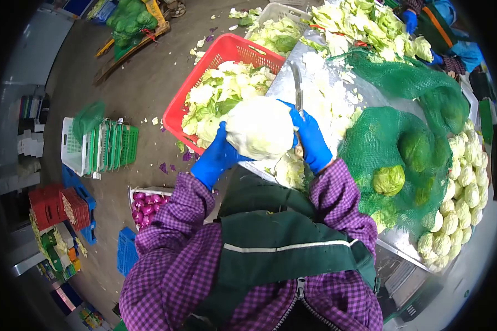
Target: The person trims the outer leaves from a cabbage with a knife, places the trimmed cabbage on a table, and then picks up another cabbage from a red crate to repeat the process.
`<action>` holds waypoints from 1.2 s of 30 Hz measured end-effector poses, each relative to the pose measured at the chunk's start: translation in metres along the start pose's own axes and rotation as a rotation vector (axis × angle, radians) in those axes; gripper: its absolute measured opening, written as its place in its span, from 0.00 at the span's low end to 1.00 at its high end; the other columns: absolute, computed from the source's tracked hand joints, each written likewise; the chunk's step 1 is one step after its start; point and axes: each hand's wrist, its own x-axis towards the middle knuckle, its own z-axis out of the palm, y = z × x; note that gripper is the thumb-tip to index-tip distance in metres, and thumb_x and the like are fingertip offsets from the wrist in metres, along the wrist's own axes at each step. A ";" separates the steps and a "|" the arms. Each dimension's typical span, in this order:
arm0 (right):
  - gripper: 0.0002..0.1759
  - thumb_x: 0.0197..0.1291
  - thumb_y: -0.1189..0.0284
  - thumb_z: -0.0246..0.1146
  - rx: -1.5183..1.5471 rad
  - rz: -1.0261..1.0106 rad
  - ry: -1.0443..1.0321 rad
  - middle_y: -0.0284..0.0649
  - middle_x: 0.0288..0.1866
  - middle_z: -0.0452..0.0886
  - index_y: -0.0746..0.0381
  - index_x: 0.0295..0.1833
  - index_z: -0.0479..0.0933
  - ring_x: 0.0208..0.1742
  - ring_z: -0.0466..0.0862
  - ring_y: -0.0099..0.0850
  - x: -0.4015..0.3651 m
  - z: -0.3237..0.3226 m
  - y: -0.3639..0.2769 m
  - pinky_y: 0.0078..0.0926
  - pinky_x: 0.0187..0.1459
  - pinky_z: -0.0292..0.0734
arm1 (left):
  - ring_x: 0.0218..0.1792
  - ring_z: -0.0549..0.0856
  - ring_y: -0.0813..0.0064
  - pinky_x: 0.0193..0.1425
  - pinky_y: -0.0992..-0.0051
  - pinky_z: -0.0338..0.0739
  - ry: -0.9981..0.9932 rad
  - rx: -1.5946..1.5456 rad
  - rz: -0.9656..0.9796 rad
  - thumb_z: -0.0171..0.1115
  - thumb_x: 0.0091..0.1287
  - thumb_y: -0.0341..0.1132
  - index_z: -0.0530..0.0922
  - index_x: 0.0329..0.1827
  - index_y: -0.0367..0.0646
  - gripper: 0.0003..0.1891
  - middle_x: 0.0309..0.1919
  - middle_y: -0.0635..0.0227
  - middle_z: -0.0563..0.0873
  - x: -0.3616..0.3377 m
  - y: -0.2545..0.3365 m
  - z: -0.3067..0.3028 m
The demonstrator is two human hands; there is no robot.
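Note:
A large pale cabbage (260, 128) is held up between my two blue-gloved hands. My left hand (218, 160) supports its lower left side. My right hand (312, 138) grips its right side, and a knife (298, 88) points up from that same hand, its handle mostly hidden by the fingers. Behind and left of the cabbage stands a red crate (174, 110) filled with cut leaves (221, 91). The metal table (284, 83) beside it carries leaf scraps, and trimmed pieces (290, 170) lie just below my right hand.
Green net bags (375, 132) with cabbages cover the table's right part, beside a pile of pale cabbages (458, 209). A co-worker's gloved hand (410, 22) is at the top right, near heaped leaves (364, 27). Red onions (148, 207) and stacked green crates (113, 144) stand left.

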 end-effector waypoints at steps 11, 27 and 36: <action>0.30 0.58 0.63 0.66 -0.586 -0.313 -0.010 0.44 0.51 0.81 0.61 0.65 0.69 0.47 0.82 0.31 -0.011 -0.019 0.007 0.27 0.49 0.77 | 0.66 0.69 0.53 0.63 0.41 0.65 -0.079 -0.120 -0.011 0.40 0.67 0.65 0.59 0.72 0.49 0.37 0.68 0.57 0.67 0.025 -0.011 -0.008; 0.30 0.68 0.65 0.54 -0.789 -0.226 0.085 0.55 0.62 0.73 0.57 0.73 0.57 0.60 0.77 0.46 -0.026 -0.028 0.034 0.36 0.57 0.72 | 0.70 0.62 0.62 0.72 0.54 0.56 -0.129 -0.371 0.018 0.46 0.67 0.62 0.55 0.74 0.52 0.37 0.71 0.62 0.63 0.049 -0.053 -0.001; 0.32 0.63 0.59 0.61 -0.334 0.162 0.263 0.29 0.25 0.69 0.56 0.70 0.63 0.18 0.66 0.15 -0.010 -0.058 0.048 0.15 0.18 0.63 | 0.66 0.69 0.54 0.67 0.50 0.65 0.105 -0.129 -0.133 0.56 0.66 0.56 0.59 0.72 0.48 0.36 0.68 0.56 0.66 0.049 -0.055 -0.010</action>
